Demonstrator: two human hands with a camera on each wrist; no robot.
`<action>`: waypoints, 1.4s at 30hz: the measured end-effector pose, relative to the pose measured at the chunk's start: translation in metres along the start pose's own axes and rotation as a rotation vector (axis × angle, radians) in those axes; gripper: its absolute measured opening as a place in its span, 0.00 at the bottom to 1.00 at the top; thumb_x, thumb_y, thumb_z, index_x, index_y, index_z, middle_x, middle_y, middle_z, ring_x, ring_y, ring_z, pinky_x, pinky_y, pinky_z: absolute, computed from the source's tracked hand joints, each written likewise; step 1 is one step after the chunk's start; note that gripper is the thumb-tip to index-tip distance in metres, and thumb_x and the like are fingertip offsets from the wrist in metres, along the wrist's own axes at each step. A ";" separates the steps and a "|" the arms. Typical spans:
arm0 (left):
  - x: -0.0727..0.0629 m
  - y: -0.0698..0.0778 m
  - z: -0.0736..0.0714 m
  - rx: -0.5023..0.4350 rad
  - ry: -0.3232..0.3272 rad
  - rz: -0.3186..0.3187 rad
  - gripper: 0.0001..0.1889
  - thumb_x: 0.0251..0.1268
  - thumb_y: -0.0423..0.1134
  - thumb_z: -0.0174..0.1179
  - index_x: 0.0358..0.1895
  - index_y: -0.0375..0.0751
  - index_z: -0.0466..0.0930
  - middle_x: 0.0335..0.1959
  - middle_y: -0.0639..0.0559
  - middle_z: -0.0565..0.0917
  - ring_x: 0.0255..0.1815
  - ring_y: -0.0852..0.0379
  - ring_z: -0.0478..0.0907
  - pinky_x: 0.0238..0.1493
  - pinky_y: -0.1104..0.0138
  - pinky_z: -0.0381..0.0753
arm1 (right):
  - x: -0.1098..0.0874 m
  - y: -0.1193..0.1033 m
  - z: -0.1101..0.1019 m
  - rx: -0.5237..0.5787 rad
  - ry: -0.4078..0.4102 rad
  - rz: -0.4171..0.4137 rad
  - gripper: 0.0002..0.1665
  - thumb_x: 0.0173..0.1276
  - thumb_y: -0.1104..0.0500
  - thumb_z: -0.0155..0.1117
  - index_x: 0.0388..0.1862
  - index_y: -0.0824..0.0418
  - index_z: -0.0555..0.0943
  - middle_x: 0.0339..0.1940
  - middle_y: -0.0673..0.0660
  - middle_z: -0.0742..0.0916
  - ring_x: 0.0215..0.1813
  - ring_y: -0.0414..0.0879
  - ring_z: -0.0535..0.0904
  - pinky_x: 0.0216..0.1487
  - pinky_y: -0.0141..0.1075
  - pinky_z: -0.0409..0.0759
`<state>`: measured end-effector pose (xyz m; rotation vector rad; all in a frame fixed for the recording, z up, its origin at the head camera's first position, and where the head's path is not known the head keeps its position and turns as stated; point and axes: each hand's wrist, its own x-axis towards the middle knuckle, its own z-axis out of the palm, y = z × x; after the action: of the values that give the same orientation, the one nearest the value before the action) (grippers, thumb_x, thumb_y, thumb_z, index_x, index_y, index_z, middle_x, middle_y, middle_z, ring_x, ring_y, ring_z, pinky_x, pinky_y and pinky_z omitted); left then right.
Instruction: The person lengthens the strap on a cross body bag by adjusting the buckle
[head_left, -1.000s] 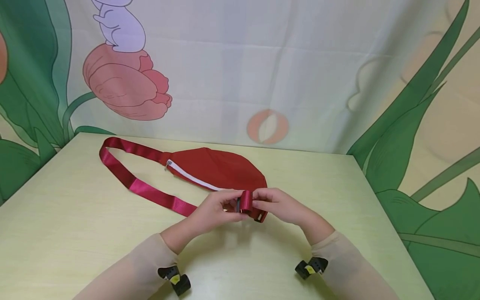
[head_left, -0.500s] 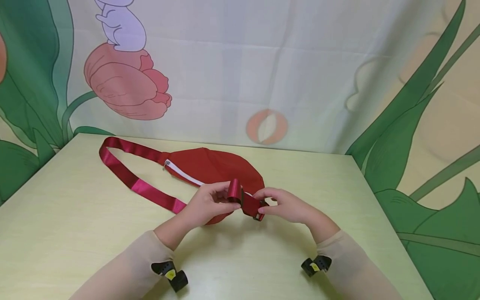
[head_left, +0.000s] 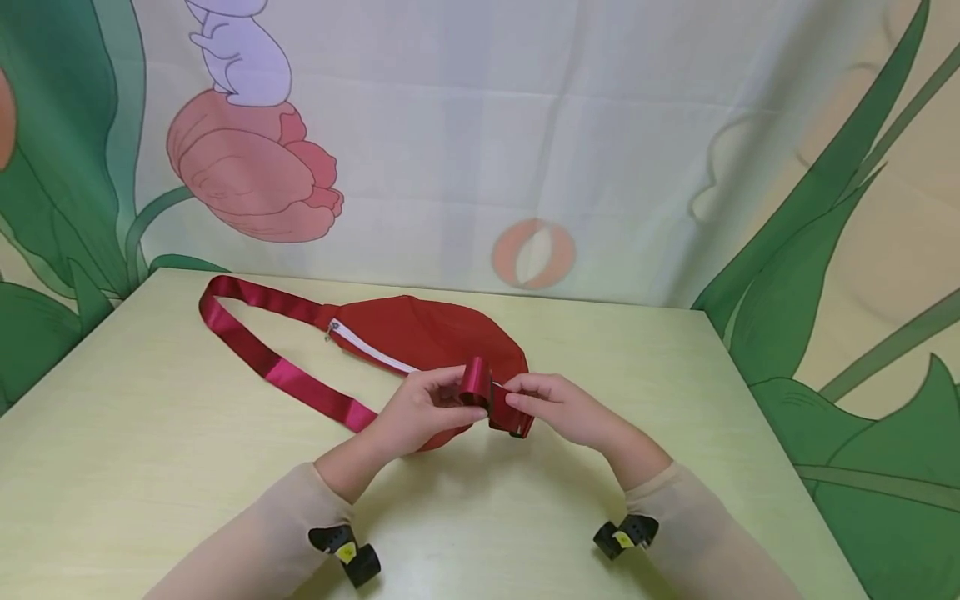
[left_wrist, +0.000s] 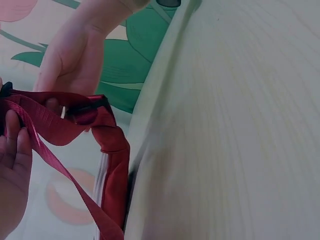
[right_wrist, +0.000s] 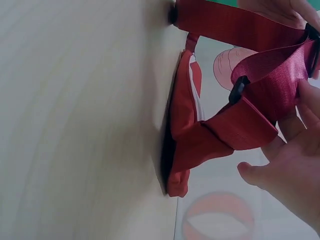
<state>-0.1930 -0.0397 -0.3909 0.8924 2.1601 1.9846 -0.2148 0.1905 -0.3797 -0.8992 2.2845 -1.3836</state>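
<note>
A red waist bag (head_left: 442, 333) with a white zipper (head_left: 375, 354) lies on the table, its dark red strap (head_left: 247, 342) looping off to the left. Between thumb and fingers, my left hand (head_left: 416, 408) pinches the strap's raised loop (head_left: 475, 382) beside a black buckle (right_wrist: 312, 42). My right hand (head_left: 566, 408) holds the strap just right of that loop, fingertips against the webbing. A black slider (right_wrist: 239, 90) sits on the strap in the right wrist view. Parts of both hands' fingers are hidden behind the webbing.
The pale wooden table (head_left: 187, 483) ends at the back against a printed curtain (head_left: 637, 167) with plants and a rabbit. Each forearm carries a black wrist camera, the left one (head_left: 348, 554) and the right one (head_left: 626, 536).
Both hands have shifted slightly up and left with the strap loop. They parted briefly, and the right hand has since come back closer to the loop. The bag's near part moved left.
</note>
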 end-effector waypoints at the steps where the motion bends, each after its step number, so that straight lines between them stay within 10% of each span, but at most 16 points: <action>1: 0.000 0.000 0.001 -0.001 -0.010 -0.001 0.20 0.54 0.30 0.66 0.53 0.34 0.78 0.41 0.45 0.82 0.38 0.50 0.80 0.41 0.61 0.80 | 0.000 0.000 0.000 0.019 -0.001 0.008 0.13 0.72 0.59 0.52 0.48 0.64 0.78 0.39 0.56 0.84 0.41 0.49 0.79 0.46 0.43 0.77; 13: 0.004 0.005 -0.006 -0.023 0.005 0.021 0.17 0.54 0.27 0.65 0.49 0.32 0.78 0.38 0.44 0.82 0.36 0.50 0.80 0.41 0.61 0.80 | 0.006 -0.003 -0.007 0.014 0.013 0.096 0.13 0.71 0.58 0.53 0.47 0.64 0.78 0.42 0.56 0.82 0.46 0.49 0.78 0.50 0.42 0.75; 42: 0.003 -0.006 -0.003 -0.041 0.044 0.015 0.17 0.55 0.31 0.65 0.50 0.33 0.79 0.37 0.46 0.82 0.34 0.50 0.78 0.38 0.64 0.79 | 0.004 0.005 -0.008 -0.050 0.012 -0.015 0.08 0.68 0.57 0.58 0.43 0.59 0.79 0.53 0.55 0.79 0.59 0.52 0.71 0.57 0.49 0.70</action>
<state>-0.1993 -0.0406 -0.3953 0.8704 2.1327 2.0673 -0.2243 0.1953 -0.3800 -0.9281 2.3349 -1.3472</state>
